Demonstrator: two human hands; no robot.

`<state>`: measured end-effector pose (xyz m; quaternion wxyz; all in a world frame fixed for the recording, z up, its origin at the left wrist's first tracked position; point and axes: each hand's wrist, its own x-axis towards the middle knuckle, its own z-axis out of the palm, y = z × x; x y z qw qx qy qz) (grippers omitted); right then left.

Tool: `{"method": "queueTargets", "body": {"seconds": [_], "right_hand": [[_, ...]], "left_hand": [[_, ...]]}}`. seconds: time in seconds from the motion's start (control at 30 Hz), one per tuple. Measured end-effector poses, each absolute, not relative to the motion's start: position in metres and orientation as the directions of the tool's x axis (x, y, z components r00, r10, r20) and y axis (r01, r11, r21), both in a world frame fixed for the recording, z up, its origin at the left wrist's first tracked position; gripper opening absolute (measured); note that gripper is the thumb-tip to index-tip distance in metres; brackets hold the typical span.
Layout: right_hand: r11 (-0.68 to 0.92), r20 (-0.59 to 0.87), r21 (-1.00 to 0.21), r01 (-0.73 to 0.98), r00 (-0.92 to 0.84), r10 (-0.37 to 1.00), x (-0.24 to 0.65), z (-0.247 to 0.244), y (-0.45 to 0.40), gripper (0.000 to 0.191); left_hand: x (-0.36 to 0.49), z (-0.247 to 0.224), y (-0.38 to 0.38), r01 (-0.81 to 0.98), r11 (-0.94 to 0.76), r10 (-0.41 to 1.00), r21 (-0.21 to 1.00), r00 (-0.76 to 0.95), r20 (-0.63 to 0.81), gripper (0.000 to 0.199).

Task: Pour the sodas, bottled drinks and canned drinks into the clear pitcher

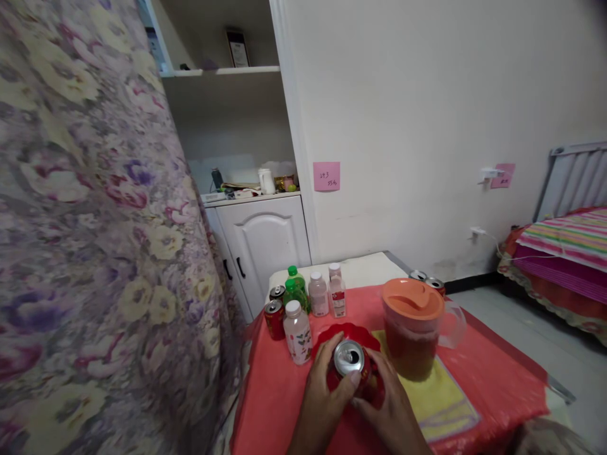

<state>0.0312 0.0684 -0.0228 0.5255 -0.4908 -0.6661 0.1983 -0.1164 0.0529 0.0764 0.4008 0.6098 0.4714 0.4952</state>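
Observation:
A red drink can (349, 360) with an opened silver top stands upright between my two hands at the front of the table. My left hand (327, 385) wraps its left side, the thumb lying near the rim. Around the right side and lower part of the can curl the fingers of my right hand (386, 398). Just behind is a red scalloped plate (327, 333), partly hidden by the can and hands. To the right, a clear pitcher (411, 347) with an orange lid holds dark liquid and stands on a yellow cloth (446, 404).
Left of the plate stand a white-capped bottle (298, 335), another red can (274, 319) and green bottles (294, 294). Two pale bottles (327, 294) are behind the plate. More cans (434, 284) show behind the pitcher. A floral curtain (118, 253) hangs at the left.

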Motion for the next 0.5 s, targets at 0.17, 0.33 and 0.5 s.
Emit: {"method": "queueTargets", "body": {"seconds": [0.17, 0.33, 0.5], "right_hand": [[0.480, 0.530, -0.788, 0.385, 0.028, 0.848, 0.030, -0.014, 0.064, 0.059], [0.516, 0.571, -0.769, 0.378, 0.041, 0.820, 0.030, -0.009, 0.063, 0.055], [0.519, 0.578, -0.773, 0.366, 0.067, 0.813, 0.028, -0.017, 0.065, 0.059]], "left_hand": [[-0.116, 0.068, 0.054, 0.006, -0.191, 0.974, 0.981, 0.122, 0.189, 0.097], [-0.117, 0.066, 0.056, 0.011, -0.223, 0.966, 0.975, 0.140, 0.220, 0.078], [-0.118, 0.065, 0.061, 0.007, -0.230, 0.964, 0.973, 0.141, 0.227, 0.079]]}}
